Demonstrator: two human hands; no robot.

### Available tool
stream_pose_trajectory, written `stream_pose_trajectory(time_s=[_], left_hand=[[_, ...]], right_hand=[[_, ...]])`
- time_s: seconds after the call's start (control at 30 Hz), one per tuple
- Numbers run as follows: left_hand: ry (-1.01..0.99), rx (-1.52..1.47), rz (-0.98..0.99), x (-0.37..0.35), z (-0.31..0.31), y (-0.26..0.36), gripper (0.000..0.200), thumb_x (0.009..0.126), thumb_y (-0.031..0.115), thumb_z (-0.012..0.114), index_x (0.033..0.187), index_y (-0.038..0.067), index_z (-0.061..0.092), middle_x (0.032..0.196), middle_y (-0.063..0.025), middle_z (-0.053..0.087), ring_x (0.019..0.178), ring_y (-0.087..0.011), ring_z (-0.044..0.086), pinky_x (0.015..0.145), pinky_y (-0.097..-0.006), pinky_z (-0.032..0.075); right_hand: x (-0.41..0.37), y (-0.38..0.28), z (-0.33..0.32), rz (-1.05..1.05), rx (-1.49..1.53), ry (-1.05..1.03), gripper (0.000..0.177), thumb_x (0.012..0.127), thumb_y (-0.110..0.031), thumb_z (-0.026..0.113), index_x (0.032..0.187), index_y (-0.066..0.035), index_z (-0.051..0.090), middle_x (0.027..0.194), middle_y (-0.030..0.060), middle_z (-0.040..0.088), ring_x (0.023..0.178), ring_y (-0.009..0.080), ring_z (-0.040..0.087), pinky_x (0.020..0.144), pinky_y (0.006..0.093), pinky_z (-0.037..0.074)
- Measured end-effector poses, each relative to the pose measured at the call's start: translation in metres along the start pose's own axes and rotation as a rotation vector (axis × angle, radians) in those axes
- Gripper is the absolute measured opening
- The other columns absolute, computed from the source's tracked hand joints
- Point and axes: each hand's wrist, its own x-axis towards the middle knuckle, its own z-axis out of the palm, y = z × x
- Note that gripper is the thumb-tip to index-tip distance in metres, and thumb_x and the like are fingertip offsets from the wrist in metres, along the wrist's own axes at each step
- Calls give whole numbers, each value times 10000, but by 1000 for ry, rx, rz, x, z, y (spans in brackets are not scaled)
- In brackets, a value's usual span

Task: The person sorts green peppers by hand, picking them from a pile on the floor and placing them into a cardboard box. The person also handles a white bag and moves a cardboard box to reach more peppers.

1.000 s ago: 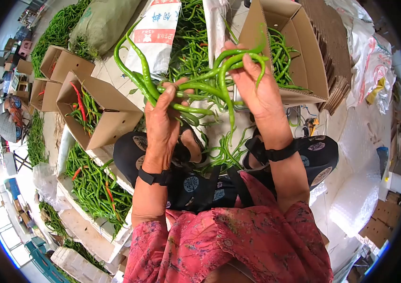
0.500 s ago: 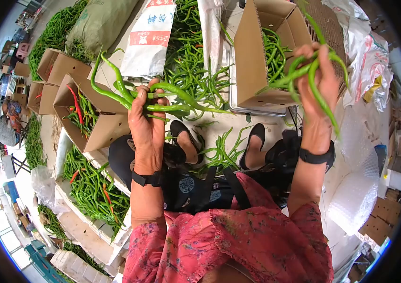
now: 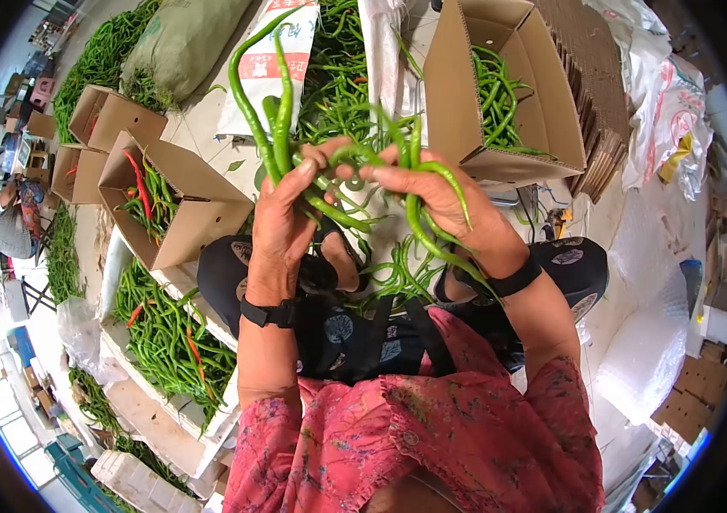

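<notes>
My left hand [image 3: 282, 227] grips a bunch of long green chili peppers [image 3: 273, 111] that stick up above it. My right hand [image 3: 449, 205] is close beside it, fingers closed on a few more green peppers [image 3: 427, 227] that curl down over the wrist. Both hands meet in front of my chest, above my knees. A cardboard box [image 3: 457, 94] partly filled with green peppers stands just beyond my right hand. Loose green peppers [image 3: 346, 94] lie heaped on the floor behind both hands.
Open cardboard boxes [image 3: 192, 222] with green and a few red peppers stand at left. A tray of peppers [image 3: 162, 342] lies beside my left leg. Sacks [image 3: 184, 43] and a white bag [image 3: 273, 64] lie at the back; flat cardboard [image 3: 594, 77] stacks at right. Another person [image 3: 4, 218] sits far left.
My right hand has come back from over the box at right to meet my left hand at the centre, now holding fewer peppers. My left hand's bunch has tilted more upright.
</notes>
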Motion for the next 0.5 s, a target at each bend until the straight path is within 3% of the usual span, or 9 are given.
stream_pose_trajectory(time_s=[0.07,0.13,0.17,0.2,0.27,0.33,0.43,0.5], left_hand=[[3,-169,69,-2,5,0,181,922,160,595,1011,7,556,1357,-239,473,1046,-265,629,760,-312,548],[-1,-185,92,-4,2,4,152,933,148,575,1018,23,551,1311,-231,517,1072,-280,615,794,-338,561],[-28,-101,87,-5,-10,6,169,932,163,579,1027,27,544,1199,-210,585,1015,-265,623,757,-320,547],[-37,-106,121,-4,-9,3,186,931,179,586,1023,24,542,1037,-160,619,861,-220,610,693,-296,509],[-42,-150,75,-4,-11,1,205,927,190,597,1021,19,538,936,-120,588,748,-185,548,655,-284,462],[5,-100,49,-5,-2,2,198,942,185,579,1033,17,527,870,-73,539,719,-154,483,662,-268,415],[78,-110,67,-4,4,2,202,952,146,559,1079,-8,532,876,-76,551,741,-152,497,699,-263,445],[75,-177,59,-4,-5,1,228,953,140,560,1116,-19,543,902,-83,579,765,-145,518,725,-257,459]], right_hand=[[-1,-12,-13,-42,-75,-6,234,907,-246,654,1015,-40,637,922,21,636,853,96,536,780,235,414],[-3,-17,-23,-97,139,138,271,924,-229,631,1094,-21,603,976,45,652,878,110,557,815,251,421],[-3,-18,-29,-167,132,101,357,932,-223,618,1193,12,550,1028,79,659,943,136,586,866,276,434],[-6,-24,-30,-175,122,111,357,932,-223,618,1193,12,550,1028,79,659,943,136,586,866,276,434],[-16,-41,-29,-313,-154,76,384,933,-216,615,1220,26,539,1070,98,661,994,155,599,902,294,443],[-21,-50,-26,-392,-250,74,392,940,-246,596,1210,33,545,1061,92,663,1002,169,611,909,329,458],[-23,-63,-32,-387,-351,67,368,947,-229,574,1202,35,540,1036,102,660,1003,184,616,917,343,462],[-21,-66,-34,-425,21,23,339,953,-211,558,1189,32,536,1013,112,661,1005,201,620,932,356,462]])
